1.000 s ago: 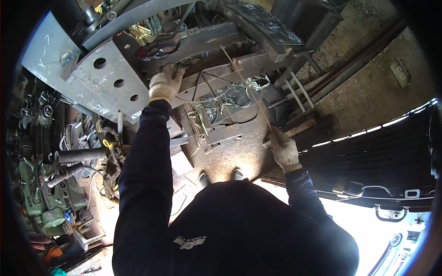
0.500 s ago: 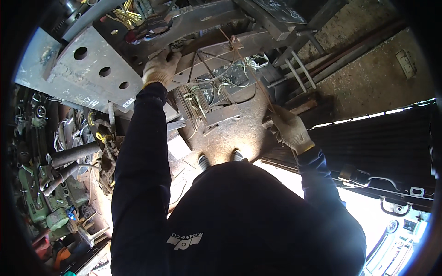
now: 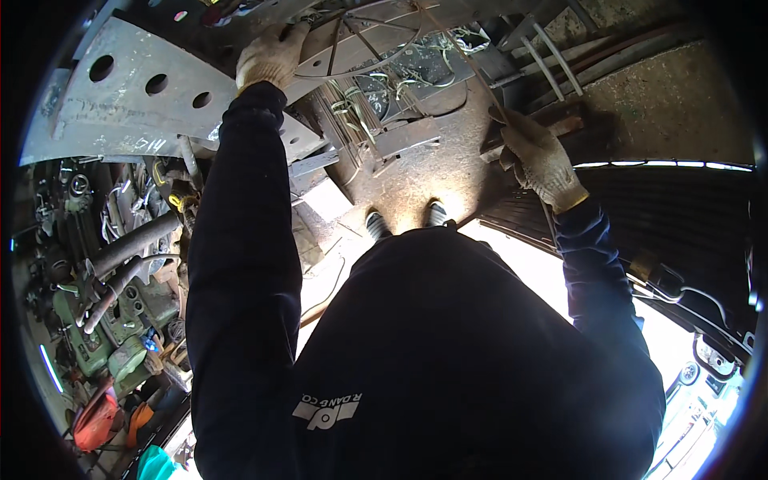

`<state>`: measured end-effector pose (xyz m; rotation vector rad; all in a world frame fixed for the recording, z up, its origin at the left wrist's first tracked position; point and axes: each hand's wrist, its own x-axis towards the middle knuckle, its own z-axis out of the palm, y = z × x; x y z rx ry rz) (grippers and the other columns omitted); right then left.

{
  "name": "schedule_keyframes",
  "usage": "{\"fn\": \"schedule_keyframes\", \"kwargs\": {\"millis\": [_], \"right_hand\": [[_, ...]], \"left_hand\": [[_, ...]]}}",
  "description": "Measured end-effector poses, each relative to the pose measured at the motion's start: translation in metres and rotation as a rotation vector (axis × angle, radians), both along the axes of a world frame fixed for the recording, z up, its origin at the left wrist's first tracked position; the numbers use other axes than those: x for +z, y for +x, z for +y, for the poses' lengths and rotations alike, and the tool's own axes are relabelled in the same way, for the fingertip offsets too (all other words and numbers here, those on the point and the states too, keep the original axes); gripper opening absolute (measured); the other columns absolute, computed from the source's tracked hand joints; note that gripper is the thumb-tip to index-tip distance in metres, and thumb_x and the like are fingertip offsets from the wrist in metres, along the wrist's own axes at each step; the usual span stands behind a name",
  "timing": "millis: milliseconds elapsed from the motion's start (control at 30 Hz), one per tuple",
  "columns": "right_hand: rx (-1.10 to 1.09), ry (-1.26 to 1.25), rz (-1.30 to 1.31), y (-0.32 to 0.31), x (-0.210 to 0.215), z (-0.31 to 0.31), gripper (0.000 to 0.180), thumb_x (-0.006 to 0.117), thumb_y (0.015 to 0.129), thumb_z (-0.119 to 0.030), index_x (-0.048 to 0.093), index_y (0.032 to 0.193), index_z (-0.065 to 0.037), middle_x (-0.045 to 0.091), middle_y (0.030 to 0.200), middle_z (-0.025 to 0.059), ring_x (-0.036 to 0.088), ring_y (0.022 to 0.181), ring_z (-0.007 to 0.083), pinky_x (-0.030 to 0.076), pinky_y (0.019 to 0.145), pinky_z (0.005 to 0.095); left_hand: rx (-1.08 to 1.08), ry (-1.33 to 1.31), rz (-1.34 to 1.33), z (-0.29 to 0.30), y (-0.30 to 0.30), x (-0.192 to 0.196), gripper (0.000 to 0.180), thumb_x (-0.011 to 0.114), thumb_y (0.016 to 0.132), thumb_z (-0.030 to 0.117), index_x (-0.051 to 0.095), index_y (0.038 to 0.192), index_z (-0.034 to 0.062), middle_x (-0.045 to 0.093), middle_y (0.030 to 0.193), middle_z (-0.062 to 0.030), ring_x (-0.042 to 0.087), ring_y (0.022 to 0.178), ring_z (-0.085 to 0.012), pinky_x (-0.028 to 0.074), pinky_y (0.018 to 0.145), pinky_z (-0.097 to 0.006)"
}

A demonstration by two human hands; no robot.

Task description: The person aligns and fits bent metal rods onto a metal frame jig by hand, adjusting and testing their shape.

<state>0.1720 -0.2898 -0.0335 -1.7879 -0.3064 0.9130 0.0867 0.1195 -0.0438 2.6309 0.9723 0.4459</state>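
Both my hands wear pale knitted work gloves. Out on the right, my right hand (image 3: 546, 164) is closed around a long thin metal rod (image 3: 459, 48). The rod slants up and left from the fist to the top edge, and its lower end shows below the glove. My left hand (image 3: 270, 58) lies at a dark steel beam, its fingers curled; whatever they hold is hidden. Beside that hand, a curved wire frame with spokes (image 3: 358, 42) lies against the steel bar (image 3: 324, 66).
A steel plate with round holes (image 3: 132, 88) spreads at the left. Under the bar stand bundled thin rods (image 3: 340, 120) and tangled straps (image 3: 408, 72). Green machinery (image 3: 88, 332) fills the lower left. A dark ribbed shutter (image 3: 664, 204) runs along the right, near two upright metal bars (image 3: 552, 60).
The whole view has shifted, so the bench and both hands sit higher in the picture. My right hand still grips the rod, and my left stays at the beam.
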Motion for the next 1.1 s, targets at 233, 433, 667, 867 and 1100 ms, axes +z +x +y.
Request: {"fn": "schedule_keyframes", "kwargs": {"millis": [233, 433, 667, 867, 1100], "right_hand": [[0.009, 0.14, 0.105, 0.001, -0.009, -0.006, 0.039, 0.05, 0.103, -0.027, 0.057, 0.134, -0.005, 0.063, 0.076, -0.0001, 0.048, 0.052, 0.001, 0.036, 0.046, 0.0148], [-0.114, 0.227, 0.211, -0.002, -0.014, -0.004, 0.038, 0.05, 0.103, -0.027, 0.057, 0.132, -0.003, 0.063, 0.077, 0.0011, 0.047, 0.05, 0.0022, 0.036, 0.045, 0.0148], [-0.12, 0.271, 0.227, -0.003, -0.017, -0.008, 0.034, 0.059, 0.098, -0.027, 0.063, 0.127, -0.01, 0.065, 0.081, 0.0035, 0.051, 0.053, 0.0049, 0.04, 0.049, 0.0181], [-0.164, 0.176, 0.066, -0.011, -0.025, -0.004, 0.034, 0.059, 0.098, -0.026, 0.063, 0.128, -0.011, 0.066, 0.082, 0.0025, 0.052, 0.053, 0.0046, 0.039, 0.049, 0.0175], [0.33, -0.035, -0.913, 0.001, -0.03, -0.012, 0.042, 0.057, 0.094, -0.009, 0.058, 0.135, -0.012, 0.061, 0.099, 0.0038, 0.056, 0.075, 0.0125, 0.044, 0.066, 0.0244]], "left_hand": [[-0.002, 0.001, -0.003, 0.005, 0.0, -0.004, 0.061, 0.047, 0.087, 0.061, 0.062, 0.128, 0.0173, 0.063, 0.124, -0.0225, 0.057, 0.119, -0.0414, 0.043, 0.102, -0.046], [-0.003, 0.039, -0.026, 0.005, 0.003, -0.006, 0.059, 0.046, 0.088, 0.06, 0.063, 0.127, 0.019, 0.063, 0.124, -0.0218, 0.057, 0.118, -0.0412, 0.044, 0.101, -0.045], [-0.027, 0.071, -0.038, 0.007, -0.001, -0.006, 0.059, 0.046, 0.088, 0.06, 0.06, 0.13, 0.021, 0.062, 0.126, -0.0218, 0.056, 0.119, -0.0412, 0.044, 0.101, -0.046], [-0.02, -0.024, -0.02, 0.011, -0.001, -0.005, 0.069, 0.047, 0.086, 0.067, 0.061, 0.13, 0.0163, 0.059, 0.133, -0.0207, 0.053, 0.126, -0.0392, 0.04, 0.105, -0.043], [-0.004, 0.217, 0.055, 0.029, 0.005, -0.014, 0.073, 0.039, 0.09, 0.066, 0.058, 0.134, 0.012, 0.054, 0.136, -0.024, 0.046, 0.132, -0.041, 0.035, 0.111, -0.046]]}}
